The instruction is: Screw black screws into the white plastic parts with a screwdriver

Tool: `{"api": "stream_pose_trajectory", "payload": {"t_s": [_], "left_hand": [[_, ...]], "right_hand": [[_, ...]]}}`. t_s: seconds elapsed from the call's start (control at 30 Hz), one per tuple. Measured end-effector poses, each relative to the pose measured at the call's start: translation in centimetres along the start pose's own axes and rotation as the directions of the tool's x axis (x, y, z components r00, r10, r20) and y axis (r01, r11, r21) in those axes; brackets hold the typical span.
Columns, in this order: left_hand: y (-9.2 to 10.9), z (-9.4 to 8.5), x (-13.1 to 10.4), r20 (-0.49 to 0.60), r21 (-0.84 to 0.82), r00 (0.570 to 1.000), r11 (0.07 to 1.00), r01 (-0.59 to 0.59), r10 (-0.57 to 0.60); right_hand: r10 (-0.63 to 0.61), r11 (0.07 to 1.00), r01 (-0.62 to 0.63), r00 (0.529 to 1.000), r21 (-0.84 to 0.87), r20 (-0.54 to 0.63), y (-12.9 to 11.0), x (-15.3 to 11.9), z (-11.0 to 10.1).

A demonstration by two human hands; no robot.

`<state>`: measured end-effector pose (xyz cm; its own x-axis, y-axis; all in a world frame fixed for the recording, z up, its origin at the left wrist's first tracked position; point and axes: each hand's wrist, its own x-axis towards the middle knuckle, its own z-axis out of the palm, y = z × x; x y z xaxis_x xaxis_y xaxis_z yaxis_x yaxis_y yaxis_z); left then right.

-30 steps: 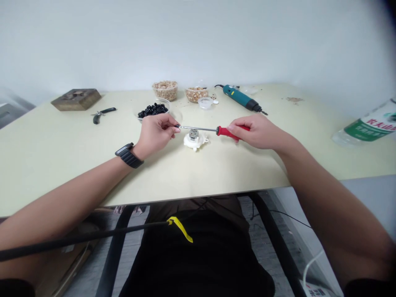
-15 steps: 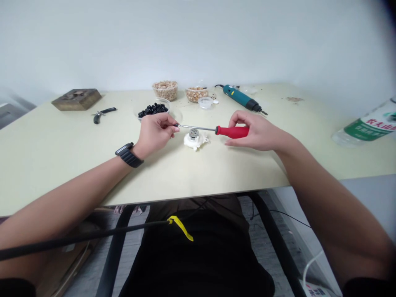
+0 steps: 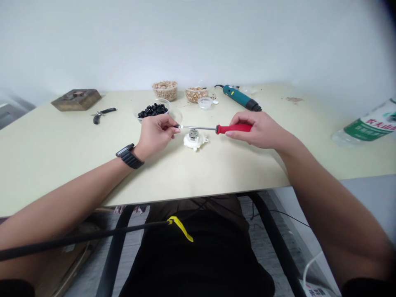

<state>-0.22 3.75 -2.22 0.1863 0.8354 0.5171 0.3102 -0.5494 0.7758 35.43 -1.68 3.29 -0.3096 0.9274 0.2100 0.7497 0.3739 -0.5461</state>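
Note:
My right hand [image 3: 260, 128] is closed around the red handle of a screwdriver [image 3: 233, 129]. Its metal shaft points left, level above the table, and its tip meets a small black part [image 3: 177, 126]. Thumb and fingertips of my left hand [image 3: 157, 131] pinch that part; most of it is hidden by the fingers, so its kind does not show. Below the shaft, a white plastic housing with a small metal motor [image 3: 194, 139] on top rests on the table. Just behind my left hand stands a clear bowl of black parts [image 3: 154, 110].
Two tubs of nuts or grains [image 3: 165, 90] and a small clear cup [image 3: 205, 103] stand at the back. A teal power tool [image 3: 241, 98] lies behind my right hand. Pliers [image 3: 103, 114] and a wooden block [image 3: 76, 100] are left; a large bottle [image 3: 368, 126] lies right.
My right hand's fingers have closed from a looser hold onto the screwdriver handle, the thumb now lying along it. My left hand and the white housing have hardly moved.

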Motion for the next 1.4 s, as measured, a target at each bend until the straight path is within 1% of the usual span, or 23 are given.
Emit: {"api": "stream_pose_trajectory", "payload": {"t_s": [0.07,0.13,0.23,0.3,0.37,0.4,0.5,0.57,0.63,0.67,0.77,0.83,0.87,0.97,1.07,1.13,1.17,1.23,1.33,1.4], "left_hand": [[0.2,0.0,0.0,-0.009,-0.003,1.000,1.000,-0.003,0.003],[0.3,0.1,-0.1,-0.017,-0.006,1.000,1.000,-0.005,0.005],[0.4,0.2,-0.1,-0.018,-0.017,1.000,1.000,-0.003,0.002],[0.3,0.3,-0.1,-0.013,-0.016,1.000,1.000,0.002,-0.003],[0.2,0.2,-0.1,-0.015,-0.008,1.000,1.000,0.002,-0.002],[0.1,0.2,-0.1,-0.019,-0.004,1.000,1.000,-0.001,0.001],[0.0,0.1,-0.2,-0.020,0.011,1.000,1.000,-0.014,0.014],[0.0,0.1,-0.2,-0.009,0.030,1.000,0.999,-0.025,0.025],[0.1,0.1,-0.3,0.001,0.055,0.999,0.998,-0.043,0.043],[0.2,0.1,-0.3,0.003,0.070,0.999,0.996,-0.054,0.054],[0.4,0.1,-0.3,0.009,0.116,0.997,0.990,-0.076,0.075],[0.4,0.2,-0.2,0.009,0.114,0.997,0.991,-0.074,0.074],[0.3,0.2,-0.1,0.008,0.102,0.997,0.992,-0.072,0.072],[0.2,0.3,0.2,-0.012,0.081,0.997,0.994,-0.074,0.075],[0.1,0.3,0.2,-0.032,0.107,0.996,0.991,-0.077,0.081],[0.1,0.3,0.1,-0.040,0.117,0.996,0.990,-0.075,0.081],[0.1,0.3,0.0,-0.041,0.121,0.996,0.990,-0.077,0.083],[0.2,0.3,0.0,-0.037,0.129,0.995,0.988,-0.085,0.090],[0.3,0.5,-0.2,-0.027,0.104,0.996,0.991,-0.084,0.087],[0.4,0.7,-0.3,-0.028,0.032,0.997,0.997,-0.066,0.067]], "right_hand": [[0.009,0.999,-0.007,0.999,-0.042,0.048,0.0,0.1,0.0],[0.001,0.999,0.002,0.998,-0.049,0.066,0.0,0.1,0.1],[-0.030,1.000,0.030,0.999,0.006,0.012,-0.1,0.0,0.0],[0.015,0.998,-0.016,1.000,0.064,0.019,-0.3,-0.1,-0.1],[0.070,0.994,-0.076,0.995,0.081,0.076,-0.5,-0.3,-0.2],[0.076,0.994,-0.083,0.992,0.067,0.101,-0.6,-0.3,-0.2],[0.021,1.000,-0.019,0.992,-0.019,0.127,-0.6,-0.1,-0.2],[-0.023,0.999,0.025,0.996,-0.025,0.082,-0.4,0.0,-0.2],[-0.054,0.999,0.054,0.998,0.005,0.028,-0.3,0.0,-0.2],[-0.051,0.998,0.050,0.998,0.026,0.021,-0.3,-0.1,-0.3],[0.041,0.996,-0.048,0.994,0.074,0.100,-0.6,-0.4,-0.6],[0.075,0.994,-0.084,0.991,0.075,0.115,-0.8,-0.6,-0.7],[0.074,0.994,-0.081,0.993,0.070,0.094,-0.9,-0.6,-0.7],[0.084,0.993,-0.083,0.996,0.082,-0.016,-0.7,-0.4,-0.4],[0.132,0.987,-0.116,0.979,0.108,-0.156,0.3,0.2,0.1],[0.140,0.990,-0.131,0.959,0.050,-0.246,1.2,0.7,0.4],[0.135,0.990,-0.140,0.952,0.002,-0.274,1.7,0.9,0.7],[0.124,0.985,-0.153,0.954,-0.086,-0.273,2.7,1.3,1.3],[0.119,0.975,-0.151,0.975,-0.162,-0.190,3.8,1.8,2.5],[0.117,0.969,-0.140,0.985,-0.203,-0.124,4.3,2.1,3.3]]}}
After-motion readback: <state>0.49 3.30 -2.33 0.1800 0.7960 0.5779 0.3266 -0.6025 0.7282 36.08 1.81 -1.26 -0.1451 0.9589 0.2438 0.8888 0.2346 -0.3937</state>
